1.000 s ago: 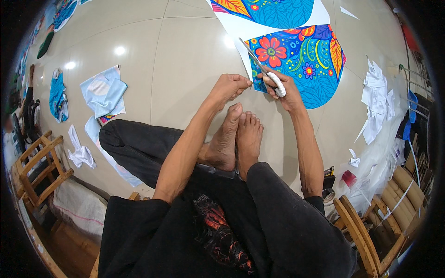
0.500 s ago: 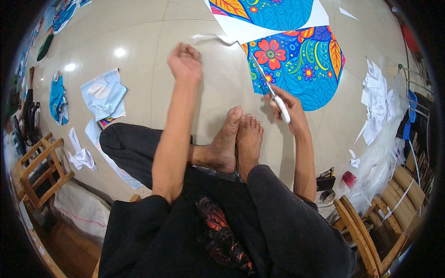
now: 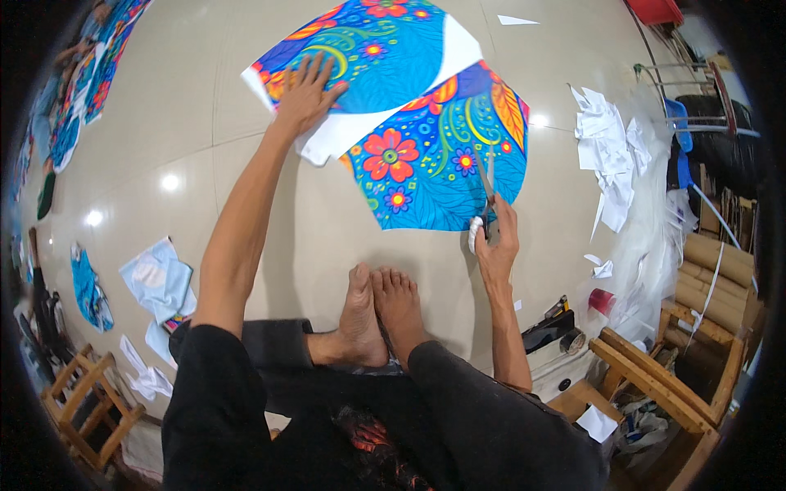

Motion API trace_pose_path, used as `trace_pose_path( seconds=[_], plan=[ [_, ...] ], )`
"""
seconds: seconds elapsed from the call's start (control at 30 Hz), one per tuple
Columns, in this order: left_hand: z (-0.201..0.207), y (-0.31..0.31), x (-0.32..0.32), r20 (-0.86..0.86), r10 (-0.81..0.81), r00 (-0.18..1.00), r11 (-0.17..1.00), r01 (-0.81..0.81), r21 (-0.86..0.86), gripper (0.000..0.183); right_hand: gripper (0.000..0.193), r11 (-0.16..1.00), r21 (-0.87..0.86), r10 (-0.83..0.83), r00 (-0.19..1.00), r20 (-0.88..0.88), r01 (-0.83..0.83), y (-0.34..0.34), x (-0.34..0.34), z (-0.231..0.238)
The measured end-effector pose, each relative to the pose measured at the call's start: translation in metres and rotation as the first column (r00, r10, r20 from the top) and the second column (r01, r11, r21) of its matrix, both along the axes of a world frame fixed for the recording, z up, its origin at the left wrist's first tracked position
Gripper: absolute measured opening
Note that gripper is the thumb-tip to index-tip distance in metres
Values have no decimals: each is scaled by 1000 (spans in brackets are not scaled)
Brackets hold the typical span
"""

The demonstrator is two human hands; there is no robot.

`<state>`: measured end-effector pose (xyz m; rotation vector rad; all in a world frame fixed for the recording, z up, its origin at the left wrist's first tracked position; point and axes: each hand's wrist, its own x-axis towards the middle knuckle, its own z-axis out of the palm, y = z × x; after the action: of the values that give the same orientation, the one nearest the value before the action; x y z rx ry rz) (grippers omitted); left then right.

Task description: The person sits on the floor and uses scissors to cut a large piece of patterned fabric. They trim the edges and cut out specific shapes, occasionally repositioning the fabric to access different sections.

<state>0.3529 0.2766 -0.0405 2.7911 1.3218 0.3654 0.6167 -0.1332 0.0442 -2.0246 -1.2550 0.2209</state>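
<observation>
One head-worn fisheye looks steeply down at the floor [image 3: 327,245].

Fabric workshop: printed cloth [image 3: 434,164], offcuts [image 3: 602,139], rolls [image 3: 716,274].

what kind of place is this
Probably a small fabric-cutting workshop. The person sits on a tiled floor, right hand holding scissors over a printed floral sheet, left hand pressing another sheet. White offcuts and rolls lie nearby.

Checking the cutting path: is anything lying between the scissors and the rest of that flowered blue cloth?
Nothing visible. The scissors in the right hand already lie on the cloth; the left hand presses the other piece, off to the side.
</observation>
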Motion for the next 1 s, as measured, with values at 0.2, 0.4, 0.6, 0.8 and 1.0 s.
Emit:
trace_pose_path(
  seconds=[0.2, 0.4, 0.6, 0.8, 1.0],
  plan=[
    [20, -129, -62, 117, 459, 881, 876, -427, -223, 78, 67, 995, -102, 26, 994, 105, -15, 64, 31, -1],
    [46, -245, -120, 8, 628, 778, 731, -586, -350, 81, 62, 987, -61, 155, 972, 178, -146, 178, 63, -24],
    [42, -184, -101, 104, 495, 863, 859, -468, -210, 83, 53, 976, -86, 216, 892, 396, -198, 297, 139, -22],
    [27, -200, -92, 33, 491, 871, 866, -483, -130, 82, 54, 994, 11, 110, 961, -252, -110, 198, 64, 13],
    [10, -177, -118, -14, 379, 925, 925, -380, -16, 78, 60, 991, -106, -80, 285, -955, -80, -40, -9, 21]
  ],
)
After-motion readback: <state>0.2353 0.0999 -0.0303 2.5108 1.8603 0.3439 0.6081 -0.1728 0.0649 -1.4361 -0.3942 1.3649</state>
